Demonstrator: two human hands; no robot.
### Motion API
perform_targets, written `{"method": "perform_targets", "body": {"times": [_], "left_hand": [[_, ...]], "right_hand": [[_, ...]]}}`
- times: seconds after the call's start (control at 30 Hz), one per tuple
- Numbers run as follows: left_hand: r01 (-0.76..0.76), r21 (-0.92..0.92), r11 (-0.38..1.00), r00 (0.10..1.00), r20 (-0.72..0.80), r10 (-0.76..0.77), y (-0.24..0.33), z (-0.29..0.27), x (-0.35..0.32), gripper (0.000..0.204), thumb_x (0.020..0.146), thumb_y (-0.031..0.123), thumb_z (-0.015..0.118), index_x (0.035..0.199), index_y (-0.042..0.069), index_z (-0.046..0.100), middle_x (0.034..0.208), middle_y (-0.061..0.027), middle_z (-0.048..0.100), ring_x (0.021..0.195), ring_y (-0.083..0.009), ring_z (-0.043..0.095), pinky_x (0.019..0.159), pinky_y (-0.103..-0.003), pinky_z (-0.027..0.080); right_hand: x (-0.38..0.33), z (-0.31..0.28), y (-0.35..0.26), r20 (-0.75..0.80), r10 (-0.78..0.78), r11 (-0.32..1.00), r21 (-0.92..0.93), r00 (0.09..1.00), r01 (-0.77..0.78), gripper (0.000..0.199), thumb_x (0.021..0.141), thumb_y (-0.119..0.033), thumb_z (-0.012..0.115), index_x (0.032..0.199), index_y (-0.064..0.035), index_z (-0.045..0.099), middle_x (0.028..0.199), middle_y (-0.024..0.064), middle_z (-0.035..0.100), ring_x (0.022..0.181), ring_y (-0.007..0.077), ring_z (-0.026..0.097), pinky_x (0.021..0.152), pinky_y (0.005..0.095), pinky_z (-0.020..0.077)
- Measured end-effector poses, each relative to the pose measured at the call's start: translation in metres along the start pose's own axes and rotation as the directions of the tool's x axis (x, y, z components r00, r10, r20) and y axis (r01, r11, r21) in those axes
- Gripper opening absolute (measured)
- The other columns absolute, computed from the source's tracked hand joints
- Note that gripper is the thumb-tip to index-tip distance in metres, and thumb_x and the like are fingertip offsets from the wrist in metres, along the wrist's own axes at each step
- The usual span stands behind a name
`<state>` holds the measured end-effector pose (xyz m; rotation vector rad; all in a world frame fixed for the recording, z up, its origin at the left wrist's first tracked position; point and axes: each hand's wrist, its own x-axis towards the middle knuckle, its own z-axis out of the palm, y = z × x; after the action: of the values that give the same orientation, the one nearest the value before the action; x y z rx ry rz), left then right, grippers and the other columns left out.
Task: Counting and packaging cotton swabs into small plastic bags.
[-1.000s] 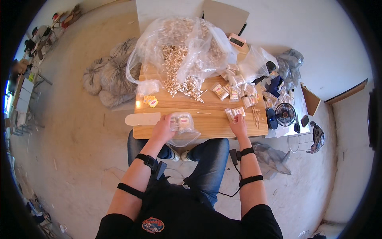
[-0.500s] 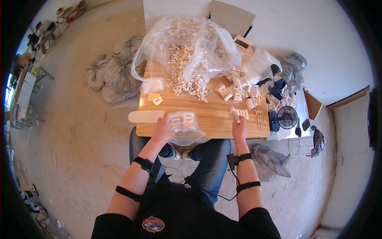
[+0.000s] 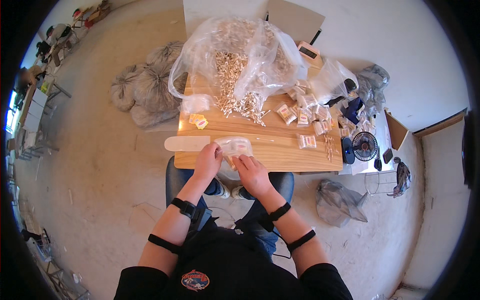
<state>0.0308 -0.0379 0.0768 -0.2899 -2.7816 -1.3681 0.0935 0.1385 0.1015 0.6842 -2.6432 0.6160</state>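
Here at the near edge of the wooden table (image 3: 285,162), my left hand (image 3: 207,160) pinches the side of a clear plastic bag (image 3: 230,141), while my right hand (image 3: 253,175), fingers bunched, grips a cotton-swab packet (image 3: 230,161) at the bag, partly hidden. Just beyond, 1 loose swab (image 3: 265,139); off right, 1 flat packet (image 3: 306,141). Farther out, yellow cards (image 3: 198,121), and behind them, a big clear sack (image 3: 257,65) spilling swabs!

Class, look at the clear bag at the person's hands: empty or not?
Not empty: a labelled pack shows through the bag. Whether it is full, I cannot tell; the right hand hides part.
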Motion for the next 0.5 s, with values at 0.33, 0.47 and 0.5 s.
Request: {"method": "perform_targets", "body": {"times": [0.33,0.47,0.5], "left_hand": [[-0.070,0.124,0.990,0.997,-0.013,0.072,0.010,0.001,-0.010,0.011,0.085,0.013,0.060,0.087,0.003,0.057,0.083,-0.0192,0.062,0.079,-0.0394,0.060,0.066,-0.046,0.048],[-0.066,0.079,0.995,0.996,0.057,0.062,0.014,0.003,-0.013,0.011,0.087,0.014,0.057,0.089,0.003,0.056,0.085,-0.0209,0.062,0.081,-0.0401,0.061,0.067,-0.047,0.048],[-0.094,0.032,0.995,0.995,0.024,0.093,0.014,0.005,-0.014,0.011,0.088,0.014,0.057,0.090,0.003,0.056,0.086,-0.0214,0.062,0.081,-0.0405,0.060,0.067,-0.047,0.048]], "right_hand": [[0.010,0.028,-0.009,0.028,0.002,0.999,-0.051,1.000,-0.001,0.036,0.078,-0.010,0.056,0.113,0.0006,0.059,0.107,0.0110,0.058,0.099,0.0280,0.056,0.079,0.0379,0.0494],[0.013,0.041,0.001,0.035,-0.047,0.998,-0.027,0.998,0.048,0.028,0.082,-0.011,0.052,0.107,0.0000,0.060,0.110,0.0131,0.058,0.100,0.0302,0.055,0.086,0.0410,0.0470],[0.013,0.045,-0.001,0.034,-0.044,0.999,-0.027,0.998,0.045,0.028,0.082,-0.011,0.052,0.107,0.0000,0.060,0.110,0.0131,0.058,0.100,0.0302,0.055,0.086,0.0410,0.0470]]}}
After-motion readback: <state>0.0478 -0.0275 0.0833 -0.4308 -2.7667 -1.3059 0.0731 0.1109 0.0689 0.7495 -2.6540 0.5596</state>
